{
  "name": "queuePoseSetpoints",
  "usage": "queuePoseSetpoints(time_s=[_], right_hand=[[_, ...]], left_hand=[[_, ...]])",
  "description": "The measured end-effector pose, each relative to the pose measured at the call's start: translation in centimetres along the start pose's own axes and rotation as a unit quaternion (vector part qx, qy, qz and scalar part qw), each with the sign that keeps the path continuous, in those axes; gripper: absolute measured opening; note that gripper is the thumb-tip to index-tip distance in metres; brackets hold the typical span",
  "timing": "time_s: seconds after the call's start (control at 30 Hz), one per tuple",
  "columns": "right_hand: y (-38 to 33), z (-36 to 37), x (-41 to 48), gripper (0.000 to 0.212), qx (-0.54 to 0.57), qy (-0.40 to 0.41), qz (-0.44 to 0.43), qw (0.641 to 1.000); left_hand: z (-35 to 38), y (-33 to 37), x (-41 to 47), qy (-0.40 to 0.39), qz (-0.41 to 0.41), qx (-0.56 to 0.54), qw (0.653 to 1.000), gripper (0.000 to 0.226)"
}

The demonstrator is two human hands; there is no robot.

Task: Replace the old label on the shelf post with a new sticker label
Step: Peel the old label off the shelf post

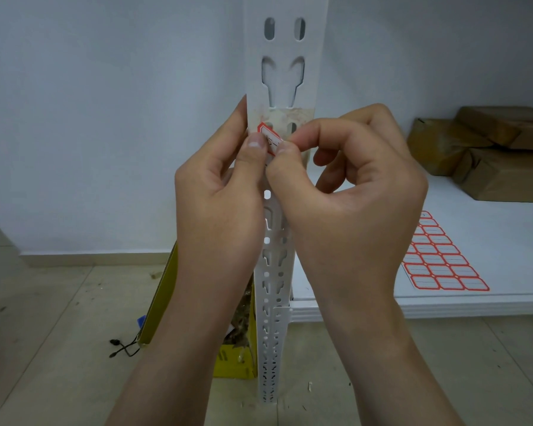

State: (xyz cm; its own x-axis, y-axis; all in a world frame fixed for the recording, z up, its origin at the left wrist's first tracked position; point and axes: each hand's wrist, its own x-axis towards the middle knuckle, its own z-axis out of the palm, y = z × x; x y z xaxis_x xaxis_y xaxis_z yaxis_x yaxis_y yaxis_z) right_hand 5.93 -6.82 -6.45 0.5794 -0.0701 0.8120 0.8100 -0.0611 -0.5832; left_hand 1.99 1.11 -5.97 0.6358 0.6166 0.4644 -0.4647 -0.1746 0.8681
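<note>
Sticker label (270, 138) mid-frame, at the shelf post (285, 72).
Both hands (left (219, 192), right (351, 186)) pinch it; flimsy, tacky, so you'd hold edges only.

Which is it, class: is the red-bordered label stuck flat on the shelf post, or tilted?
Tilted. The red-bordered label sits askew on the shelf post, pinched by the left hand and right hand. Adhesion: cannot tell.

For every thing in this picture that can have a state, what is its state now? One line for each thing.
Label: red-bordered, tilted, pinched by both thumbs against the post.
Shelf post: upright, with yellowish glue residue around the label.
Left hand: fingers closed on the label and post edge.
Right hand: fingers closed on the label's right end.
Sticker sheet: lying flat on the shelf, most stickers in place.
Yellow box: on the floor, open, holding scraps.
Brown parcels: wrapped, stacked on the shelf.
</note>
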Motion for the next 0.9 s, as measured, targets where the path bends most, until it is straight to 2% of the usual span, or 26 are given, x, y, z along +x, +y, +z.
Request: queuePoseSetpoints(time_s=[0.4,0.6,0.67,0.77,0.83,0.9], right_hand=[[-0.3,-0.3,0.3,0.011,0.026,0.014,-0.019,0.999],[0.2,-0.8,0.3,0.012,0.062,0.010,0.053,0.997],[0.5,-1.5,0.4,0.013,0.055,0.004,0.069,0.996],[1.2,-3.1,0.7,0.014,0.041,-0.007,0.096,0.995],[1.7,-4.3,0.9,0.014,0.024,-0.025,0.117,0.993],[2.0,-5.4,1.1,0.014,0.014,-0.039,0.144,0.989]], left_hand=[[0.2,0.2,0.1,0.006,-0.006,0.014,1.000,0.038],[1.1,0.7,-0.8,0.019,0.000,0.043,0.999,0.039],[1.5,0.5,-1.4,0.068,0.027,0.090,0.993,0.040],[2.0,0.2,-2.2,0.131,0.110,0.172,0.970,0.029],[2.4,0.1,-2.5,0.136,0.159,0.185,0.960,0.021],[2.9,0.1,-2.9,0.109,0.184,0.170,0.962,0.019]])
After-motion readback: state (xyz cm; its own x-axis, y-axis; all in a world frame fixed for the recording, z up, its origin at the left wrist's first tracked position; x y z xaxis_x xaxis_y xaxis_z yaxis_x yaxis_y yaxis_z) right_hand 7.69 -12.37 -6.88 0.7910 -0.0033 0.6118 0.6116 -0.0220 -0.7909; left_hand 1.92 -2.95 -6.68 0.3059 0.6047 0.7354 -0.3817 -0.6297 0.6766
